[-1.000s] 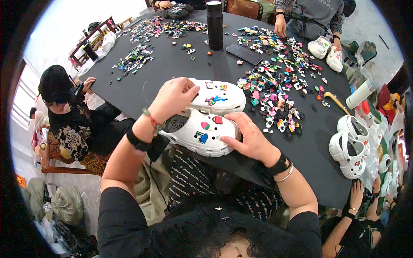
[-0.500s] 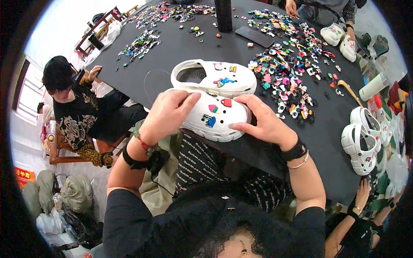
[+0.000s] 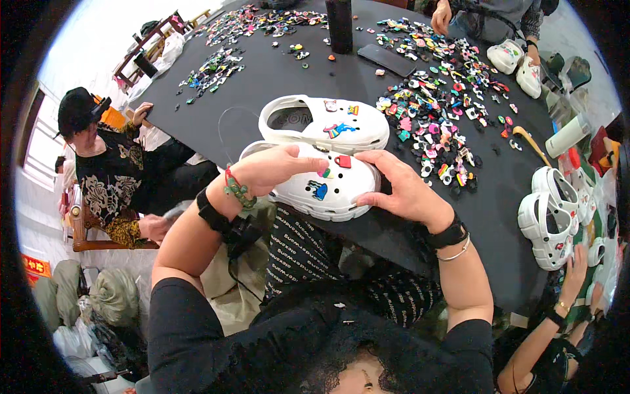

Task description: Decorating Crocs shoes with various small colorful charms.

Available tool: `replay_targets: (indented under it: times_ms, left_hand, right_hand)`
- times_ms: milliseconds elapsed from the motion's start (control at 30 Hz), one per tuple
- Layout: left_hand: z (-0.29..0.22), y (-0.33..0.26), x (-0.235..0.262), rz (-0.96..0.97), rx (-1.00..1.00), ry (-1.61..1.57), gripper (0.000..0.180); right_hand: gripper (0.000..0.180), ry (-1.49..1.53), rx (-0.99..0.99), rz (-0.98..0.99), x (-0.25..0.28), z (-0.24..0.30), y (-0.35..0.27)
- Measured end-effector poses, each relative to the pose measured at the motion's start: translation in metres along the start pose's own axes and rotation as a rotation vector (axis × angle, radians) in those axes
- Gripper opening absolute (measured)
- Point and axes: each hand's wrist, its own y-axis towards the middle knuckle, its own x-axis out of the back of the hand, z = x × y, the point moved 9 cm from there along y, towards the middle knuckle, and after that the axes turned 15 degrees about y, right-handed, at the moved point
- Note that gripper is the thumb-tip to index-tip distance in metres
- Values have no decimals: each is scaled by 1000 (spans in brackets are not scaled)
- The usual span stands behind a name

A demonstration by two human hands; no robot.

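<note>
A white clog (image 3: 344,197) with a red, a pink and a blue charm on its perforated upper is held at the table's near edge. My left hand (image 3: 275,172) grips it around the opening, thumb stretched over the upper to the pink charm (image 3: 324,171). My right hand (image 3: 401,187) clasps the toe, thumb on the near side and fingers on the far side. Just beyond lies a second white clog (image 3: 354,125) with colourful charms on it. A thin clear loop (image 3: 221,128) stands out near the heels.
Heaps of small shoe charms (image 3: 436,125) cover the table (image 3: 275,79) right and far left. A phone (image 3: 387,60) and a dark cylinder (image 3: 340,26) lie beyond. More white clogs (image 3: 546,223) sit at the right edge. Other people sit at the left, far right and lower right.
My left hand has shifted right over the upper, its thumb now at the pink charm. The person at the left has raised their head; a hand at lower right has moved up toward the clogs.
</note>
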Motion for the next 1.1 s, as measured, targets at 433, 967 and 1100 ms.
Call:
replay_targets:
  times_ms: [433,967,1100]
  left_hand:
    - [-2,-29,-24,-69,-158,-229,36]
    - [-14,-24,-70,-7,-355,-1020,50]
    - [-7,-26,-72,-46,-362,-822,52]
  right_hand:
    - [70,-47,71,-12,10,17,-2]
    - [64,-78,77,-62,33,28,-2]
    - [57,-102,99,-85,39,34,-3]
